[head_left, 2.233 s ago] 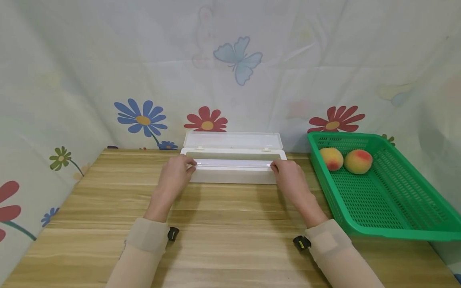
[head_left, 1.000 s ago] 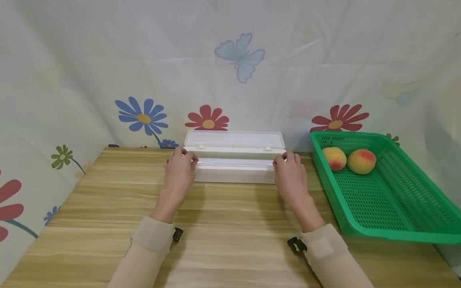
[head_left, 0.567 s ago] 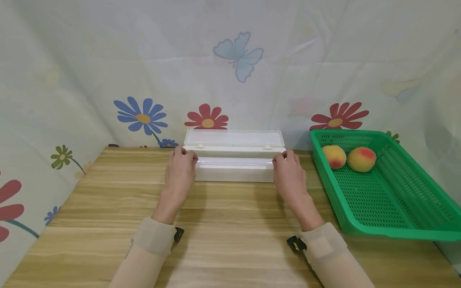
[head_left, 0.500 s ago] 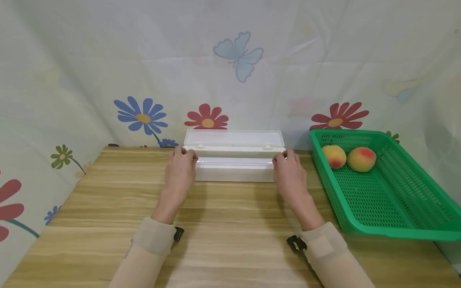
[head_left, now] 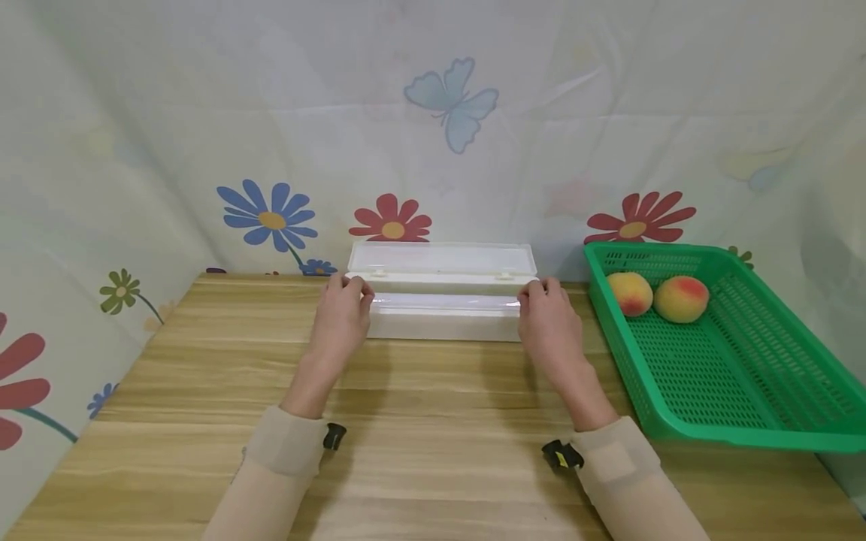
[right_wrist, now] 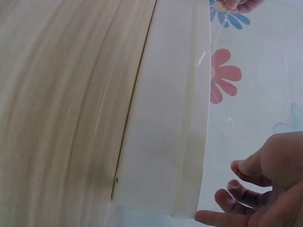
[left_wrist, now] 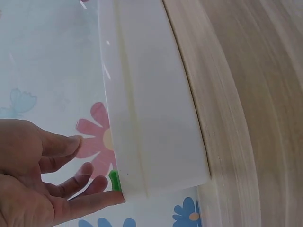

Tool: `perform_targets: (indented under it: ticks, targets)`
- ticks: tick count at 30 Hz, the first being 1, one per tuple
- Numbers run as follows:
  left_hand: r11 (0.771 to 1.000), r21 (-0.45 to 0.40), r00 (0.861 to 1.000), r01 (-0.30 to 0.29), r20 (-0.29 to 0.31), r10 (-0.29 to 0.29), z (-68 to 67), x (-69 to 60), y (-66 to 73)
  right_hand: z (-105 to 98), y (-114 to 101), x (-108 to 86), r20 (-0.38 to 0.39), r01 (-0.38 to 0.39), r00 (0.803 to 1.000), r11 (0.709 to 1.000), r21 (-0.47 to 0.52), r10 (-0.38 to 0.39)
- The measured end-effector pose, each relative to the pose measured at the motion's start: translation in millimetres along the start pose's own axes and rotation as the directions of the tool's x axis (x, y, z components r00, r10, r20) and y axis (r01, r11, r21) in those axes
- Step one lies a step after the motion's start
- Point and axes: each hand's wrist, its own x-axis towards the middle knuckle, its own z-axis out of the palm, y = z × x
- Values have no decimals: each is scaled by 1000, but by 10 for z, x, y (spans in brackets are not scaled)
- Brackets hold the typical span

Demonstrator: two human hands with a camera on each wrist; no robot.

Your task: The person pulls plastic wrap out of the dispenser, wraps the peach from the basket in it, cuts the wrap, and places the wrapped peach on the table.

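A white cling film dispenser box (head_left: 443,324) stands at the back of the table, its clear lid (head_left: 443,259) raised behind it. A roll of cling film (head_left: 443,300) lies inside. At the box's left end my left hand (head_left: 340,315) pinches the film's edge between thumb and forefinger. My right hand (head_left: 551,323) does the same at the right end. Thin, transparent film spans the gap between them and shows mostly by its glints. In the left wrist view the left little finger (left_wrist: 102,201) touches the box's end corner; the right little finger (right_wrist: 220,218) touches the opposite one.
A green plastic basket (head_left: 676,436) stands on the right with two peaches in it, a left peach (head_left: 631,294) and a right peach (head_left: 682,299). A floral curtain (head_left: 446,173) hangs right behind the wooden table (head_left: 433,436).
Since the earliest frame, both hands have lifted slightly at the box's ends, with fingers more upright. In the last half second they have barely shifted, the right hand slightly to the right.
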Motion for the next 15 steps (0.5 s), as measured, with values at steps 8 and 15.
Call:
perform_targets:
  ticks: [8,15]
  targets:
    - [996,-91,1000,-4,-8,3,-37,5,-22,-42,42,29,-39,26,999,998,61,-24]
    - [991,-132,1000,-2,-13,0,-69,11,-16,-105,61,48,-25,25,999,986,166,-21]
